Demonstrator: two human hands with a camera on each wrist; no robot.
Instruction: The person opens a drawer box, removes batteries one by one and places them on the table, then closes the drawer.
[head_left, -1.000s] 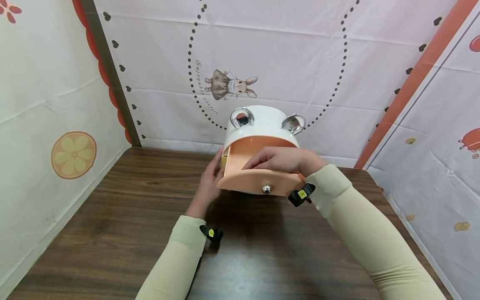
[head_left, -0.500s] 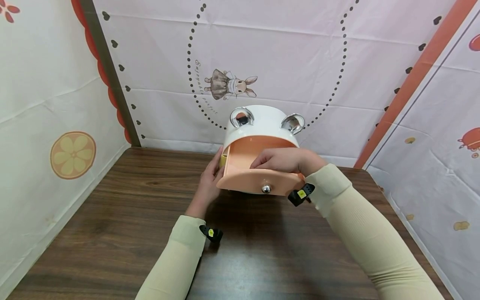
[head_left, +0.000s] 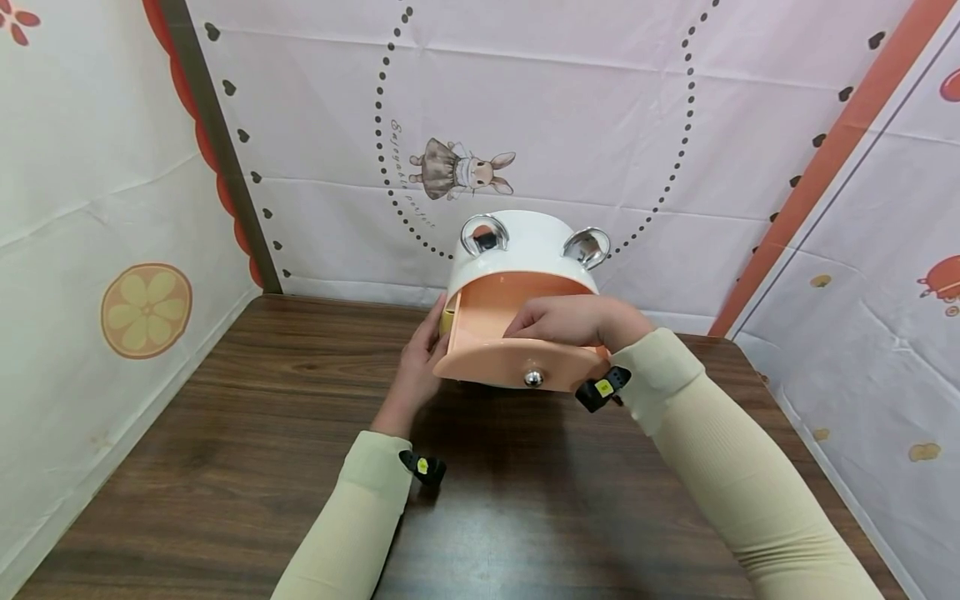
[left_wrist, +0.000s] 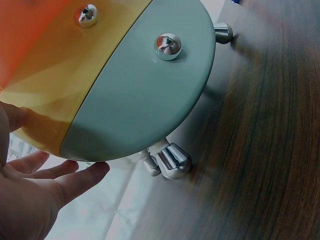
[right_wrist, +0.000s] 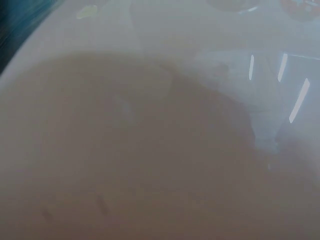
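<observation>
A round white drawer box [head_left: 525,242] with silver ears stands at the table's back. Its orange top drawer [head_left: 487,364], with a silver knob [head_left: 533,378], is pulled out toward me. Reaching over the drawer front, my right hand [head_left: 566,319] has its fingers down inside, the tips hidden; I cannot tell whether they hold anything. My left hand [head_left: 420,362] rests against the box's left side. In the left wrist view its fingers lie fairly straight along the curved side, the thumb by the yellow drawer [left_wrist: 60,75]. Below that sits the closed green drawer [left_wrist: 135,95].
The box stands on metal feet [left_wrist: 172,161] on a dark wooden table [head_left: 247,450]. A printed cloth [head_left: 570,133] rises close behind it, with more cloth at both sides. A glossy, blurred pale surface [right_wrist: 150,140] fills the right wrist view.
Inside the orange drawer, my right hand's fingers have shifted slightly to the right. My left hand and the drawer box have stayed in place.
</observation>
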